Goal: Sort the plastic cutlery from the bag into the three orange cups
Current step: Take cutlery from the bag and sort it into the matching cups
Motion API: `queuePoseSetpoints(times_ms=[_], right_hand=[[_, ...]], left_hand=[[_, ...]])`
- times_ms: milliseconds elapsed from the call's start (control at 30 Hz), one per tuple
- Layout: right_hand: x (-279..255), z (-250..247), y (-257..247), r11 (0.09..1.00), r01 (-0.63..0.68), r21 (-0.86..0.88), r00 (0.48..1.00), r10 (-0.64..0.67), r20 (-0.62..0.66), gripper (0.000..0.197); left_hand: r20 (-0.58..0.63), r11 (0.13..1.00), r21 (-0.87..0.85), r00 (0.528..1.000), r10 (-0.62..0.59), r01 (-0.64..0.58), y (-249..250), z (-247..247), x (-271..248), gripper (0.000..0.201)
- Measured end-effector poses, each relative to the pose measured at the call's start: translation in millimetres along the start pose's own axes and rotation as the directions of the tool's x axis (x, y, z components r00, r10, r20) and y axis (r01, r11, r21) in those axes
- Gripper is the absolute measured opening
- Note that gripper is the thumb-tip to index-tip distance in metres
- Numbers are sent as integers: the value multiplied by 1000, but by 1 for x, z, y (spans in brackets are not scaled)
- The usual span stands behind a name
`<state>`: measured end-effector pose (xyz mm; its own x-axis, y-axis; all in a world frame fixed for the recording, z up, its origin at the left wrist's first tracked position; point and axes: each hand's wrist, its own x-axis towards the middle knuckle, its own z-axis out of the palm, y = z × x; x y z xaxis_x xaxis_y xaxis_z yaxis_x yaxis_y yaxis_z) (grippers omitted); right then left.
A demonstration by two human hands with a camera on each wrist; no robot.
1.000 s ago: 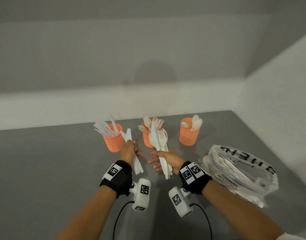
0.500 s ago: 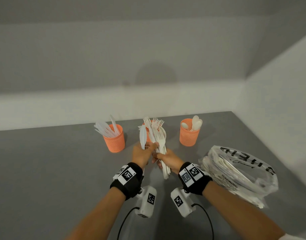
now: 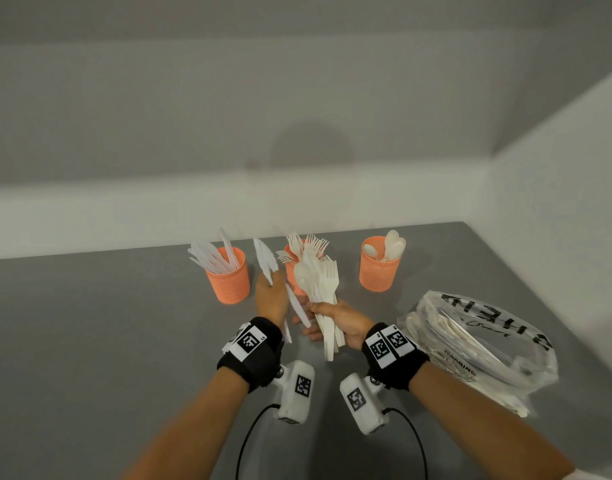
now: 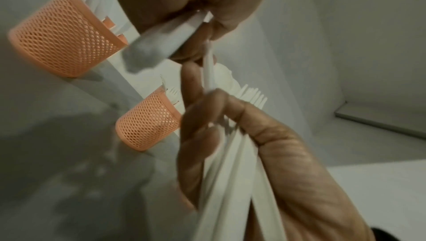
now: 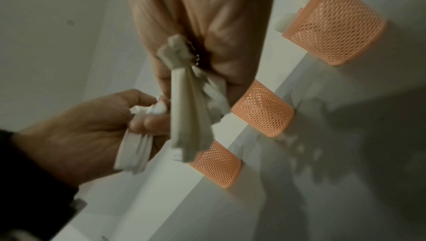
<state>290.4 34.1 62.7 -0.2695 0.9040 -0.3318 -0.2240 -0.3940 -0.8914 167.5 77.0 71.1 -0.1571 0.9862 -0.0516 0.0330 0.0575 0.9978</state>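
Three orange mesh cups stand in a row: the left cup (image 3: 230, 280) holds knives, the middle cup (image 3: 292, 277) forks, the right cup (image 3: 379, 268) spoons. My left hand (image 3: 272, 294), just right of the left cup, grips a few white knives (image 3: 263, 259) that point upward. Another knife (image 3: 297, 306) slants between the two hands, its upper end at my left fingers. My right hand (image 3: 327, 315) grips a bundle of mixed cutlery (image 3: 320, 282), mostly forks, in front of the middle cup. The wrist views show the held knives (image 4: 166, 39) and the bundle (image 5: 191, 113).
A clear plastic bag (image 3: 477, 344) with more white cutlery lies on the grey table (image 3: 89, 341) to the right of my right wrist. A pale wall (image 3: 297, 133) runs behind the cups and another rises on the right.
My left hand came right to the bundle, then drew back toward the left cup with its knives. The right hand and its bundle stayed almost still.
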Motion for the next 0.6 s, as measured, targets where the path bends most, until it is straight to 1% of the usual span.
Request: queuePoseSetpoints(times_ms=[67, 100, 133, 167, 233, 267, 367, 433, 467, 500, 567, 600], right_hand=[[-1, 2, 1, 1000, -5, -29, 999, 6, 33, 18], [0, 1, 1, 999, -2, -40, 999, 4, 39, 19], [0, 1, 1, 999, 1, -47, 999, 1, 37, 20], [1, 0, 1, 999, 4, -49, 1000, -3, 29, 21], [4, -3, 2, 999, 7, -43, 1000, -6, 22, 23], [5, -4, 2, 999, 3, -41, 1000, -2, 31, 23], [9, -4, 4, 995, 40, -94, 998, -36, 46, 26], [12, -1, 7, 973, 111, -200, 993, -114, -5, 28], [14, 1, 9, 946, 157, -284, 984, -174, -37, 28], [16, 2, 11, 899, 205, -387, 968, -245, -57, 29], [20, 2, 15, 751, 289, -594, 923, -383, -35, 31], [23, 2, 17, 679, 310, -666, 905, -425, -12, 31]], left_hand=[[-72, 1000, 1, 997, 10, -10, 1, -5, 7, 31], [-81, 1000, -6, 997, -8, 7, 2, -9, 10, 36], [-68, 999, -31, 997, -34, 32, 3, -12, 11, 37], [-40, 996, -69, 997, -63, 60, 4, -15, 12, 34], [16, 986, -134, 995, -103, 104, 7, -23, 11, 22], [48, 983, -140, 993, -111, 117, 8, -26, 9, 18], [136, 995, -35, 987, -91, 97, 8, -35, 6, 16], [145, 995, -13, 984, -100, 103, 8, -41, 5, 15], [149, 994, -32, 984, -98, 104, 9, -43, 5, 15], [157, 994, -53, 984, -88, 97, 10, -46, 5, 14], [195, 994, -80, 979, -56, 73, 12, -50, 3, 5], [216, 995, -80, 976, -41, 60, 14, -51, 2, 3]])
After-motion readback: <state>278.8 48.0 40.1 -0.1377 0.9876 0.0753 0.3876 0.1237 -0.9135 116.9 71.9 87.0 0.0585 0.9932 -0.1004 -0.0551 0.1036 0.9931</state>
